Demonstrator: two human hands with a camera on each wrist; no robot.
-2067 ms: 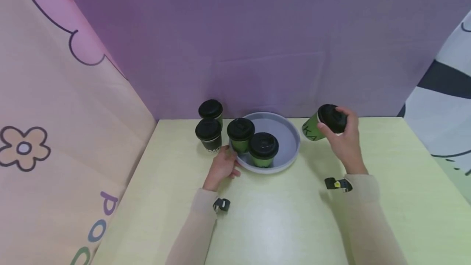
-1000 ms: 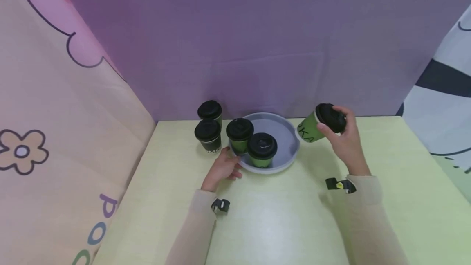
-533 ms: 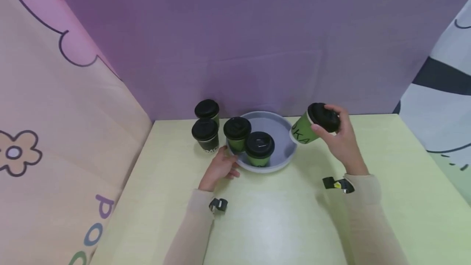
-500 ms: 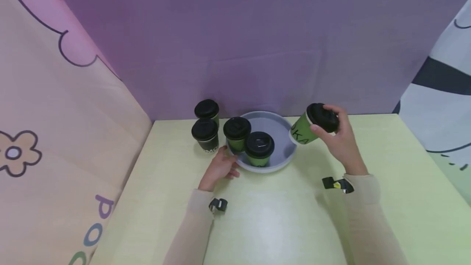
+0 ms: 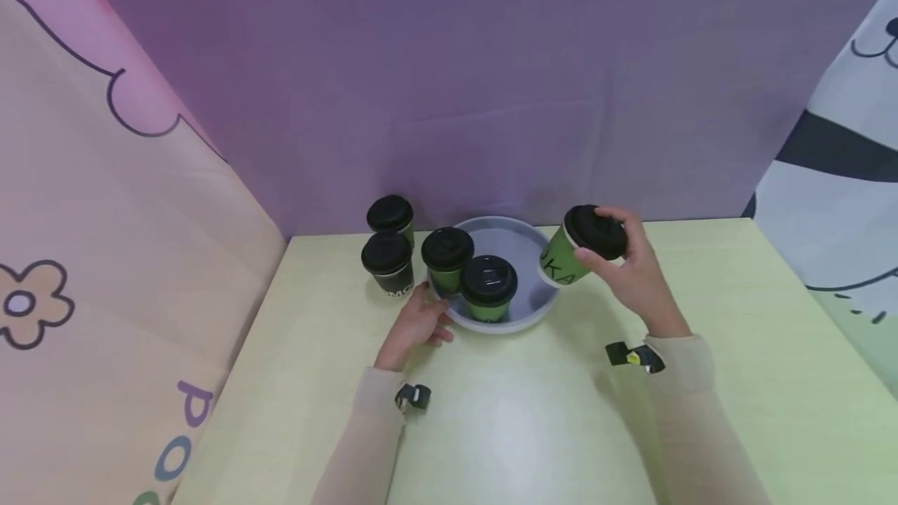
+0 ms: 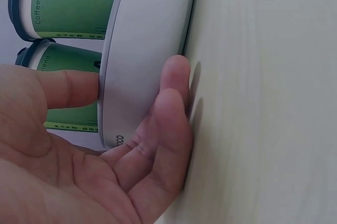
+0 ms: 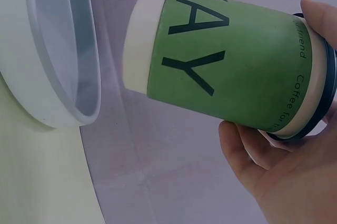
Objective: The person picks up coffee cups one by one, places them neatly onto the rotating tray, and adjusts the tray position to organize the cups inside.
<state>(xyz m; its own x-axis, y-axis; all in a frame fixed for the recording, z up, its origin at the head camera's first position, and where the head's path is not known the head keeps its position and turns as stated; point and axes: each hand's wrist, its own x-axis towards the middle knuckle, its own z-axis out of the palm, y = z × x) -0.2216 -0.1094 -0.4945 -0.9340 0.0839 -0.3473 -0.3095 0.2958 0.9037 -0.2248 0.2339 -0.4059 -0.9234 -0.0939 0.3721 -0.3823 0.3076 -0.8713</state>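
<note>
My right hand [image 5: 634,279] grips a green paper coffee cup [image 5: 561,258] by its black-lidded end. Tilted, the cup has its white base pointing toward the tray's right rim and is held off the table. At the left, a round grey tray [image 5: 540,271] is held at its edge by my left hand [image 6: 121,145], the thumb on the rim and the fingers curled against the outer wall near the table. Two lidded green cups stand upright in the tray: one at the left [image 5: 447,279] and one nearer the front [image 5: 487,310].
Left of the tray, a dark lidded cup [image 5: 394,279] stands on the pale table [image 5: 505,427], close by my left hand. Behind it is another black-lidded cup [image 5: 390,213]. A purple cloth backdrop [image 5: 449,100] rises right behind the table's far edge.
My right hand has brought the tilted cup leftward until its base overlaps the tray's right rim in the head view. My left hand keeps its place at the tray edge.
</note>
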